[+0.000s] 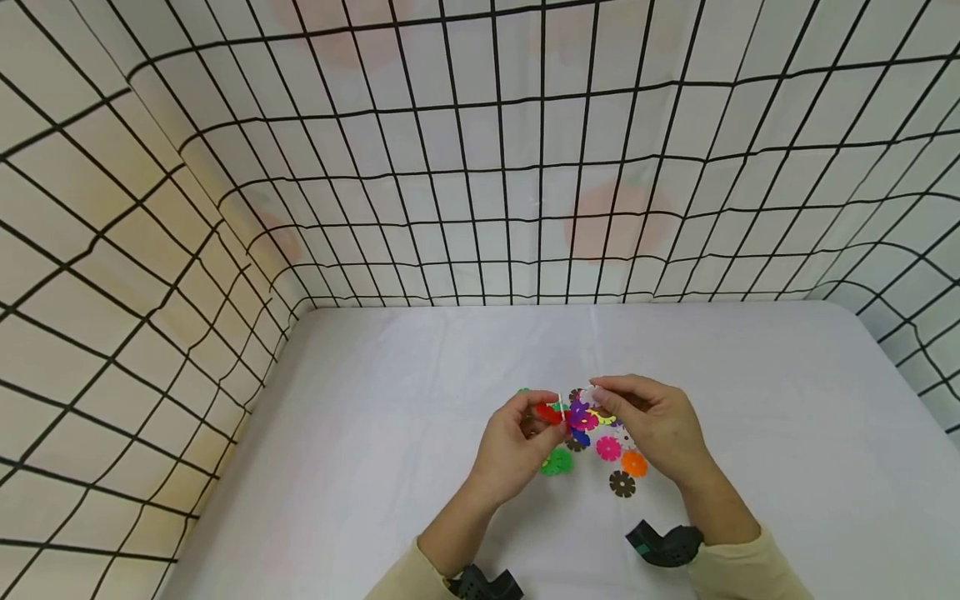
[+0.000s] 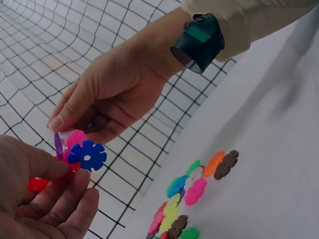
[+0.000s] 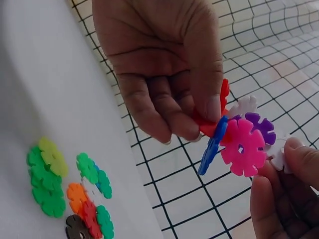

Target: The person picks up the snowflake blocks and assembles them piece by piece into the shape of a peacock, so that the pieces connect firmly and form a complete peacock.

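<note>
Between the hands is a joined cluster of flower-shaped plastic discs. My left hand (image 1: 508, 450) pinches a red disc (image 3: 205, 124) at one end of it. My right hand (image 1: 667, 427) pinches a white disc (image 3: 279, 151) between thumb and fingers beside the purple disc (image 3: 263, 130); whether those two are joined, I cannot tell. A pink disc (image 3: 244, 148) and a blue disc (image 2: 88, 156) stick out of the cluster at different angles. Another white disc (image 3: 242, 105) shows behind them. Both hands hold the pieces above the table.
Loose discs lie on the white table (image 1: 360, 433) beneath the hands, among them green (image 1: 557, 462), orange (image 1: 633, 463), pink (image 1: 608, 447) and brown (image 1: 622, 483) ones. Black wire grid walls (image 1: 487, 167) backed with white cloth stand behind and at both sides.
</note>
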Available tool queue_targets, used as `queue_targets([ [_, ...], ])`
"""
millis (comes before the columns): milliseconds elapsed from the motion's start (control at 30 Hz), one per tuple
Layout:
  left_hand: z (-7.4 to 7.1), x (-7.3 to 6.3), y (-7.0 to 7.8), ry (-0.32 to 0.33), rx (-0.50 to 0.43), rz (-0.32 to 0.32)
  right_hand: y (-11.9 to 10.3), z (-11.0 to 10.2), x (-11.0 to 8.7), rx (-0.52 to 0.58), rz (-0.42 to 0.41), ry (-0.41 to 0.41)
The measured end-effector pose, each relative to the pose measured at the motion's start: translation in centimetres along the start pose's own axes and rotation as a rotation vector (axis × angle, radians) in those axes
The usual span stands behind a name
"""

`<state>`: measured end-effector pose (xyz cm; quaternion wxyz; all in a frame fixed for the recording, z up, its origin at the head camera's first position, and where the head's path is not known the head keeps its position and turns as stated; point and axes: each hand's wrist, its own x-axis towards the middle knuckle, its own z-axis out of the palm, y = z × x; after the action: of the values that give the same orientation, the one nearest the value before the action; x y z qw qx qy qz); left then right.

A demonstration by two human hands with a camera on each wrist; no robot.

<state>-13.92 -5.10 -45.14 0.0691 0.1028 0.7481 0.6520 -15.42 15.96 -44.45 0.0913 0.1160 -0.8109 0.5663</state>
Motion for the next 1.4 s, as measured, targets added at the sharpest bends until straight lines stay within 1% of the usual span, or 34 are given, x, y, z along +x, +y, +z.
queue_targets([
  [133,0.3,-0.1,-0.1,0.040,-0.006,-0.011,-0.2,0.2,-0.1,0.001,-0.026,0.007],
  [267,0.6,-0.2,-0.2,0.067,0.003,-0.020,-0.3,0.4,-0.2,0.010,-0.089,0.010],
  [367,0.7,-0.3,-0.2,0.082,0.020,-0.011,-0.4,0.5,-0.1,0.019,-0.118,0.003],
  [467,0.6,-0.4,0.0,0.096,0.041,0.005,-0.4,0.6,-0.1,0.023,-0.131,-0.007],
  [600,0.5,-0.3,0.1,0.114,0.063,0.022,-0.5,0.5,-0.2,-0.012,-0.137,-0.014],
  [700,0.7,-0.3,-0.1,0.112,0.040,0.041,-0.7,0.1,-0.1,-0.046,-0.091,-0.031],
  [800,1.0,-0.1,-0.3,0.079,0.003,0.072,-0.7,-0.7,0.1,-0.084,0.007,-0.061],
  [867,1.2,0.0,-0.6,0.062,-0.010,0.080,-0.2,-1.3,0.4,-0.108,0.073,-0.078],
  [933,1.2,0.2,-0.8,0.061,-0.022,0.058,0.6,-1.9,0.8,-0.205,0.148,-0.102],
  [967,1.2,0.3,-0.9,0.061,-0.052,0.033,1.1,-2.1,1.0,-0.268,0.177,-0.121],
  [1033,1.0,0.6,-1.1,0.064,-0.137,-0.030,2.3,-2.4,1.3,-0.393,0.244,-0.187],
  [1100,0.9,0.8,-1.3,0.054,-0.270,-0.099,3.4,-2.3,1.3,-0.532,0.281,-0.259],
  [1133,0.9,0.9,-1.3,0.044,-0.342,-0.132,4.0,-2.2,1.3,-0.576,0.285,-0.282],
  [1200,0.8,1.0,-1.4,0.019,-0.457,-0.178,4.9,-1.5,1.2,-0.619,0.288,-0.299],
  [1267,0.8,1.0,-1.4,0.002,-0.537,-0.207,5.6,-0.8,1.1,-0.647,0.285,-0.288],
  [1333,0.8,1.0,-1.4,-0.011,-0.584,-0.228,6.1,0.0,0.9,-0.666,0.288,-0.275],
  [1400,0.8,0.9,-1.4,-0.014,-0.606,-0.238,6.2,0.6,0.7,-0.674,0.290,-0.272],
])
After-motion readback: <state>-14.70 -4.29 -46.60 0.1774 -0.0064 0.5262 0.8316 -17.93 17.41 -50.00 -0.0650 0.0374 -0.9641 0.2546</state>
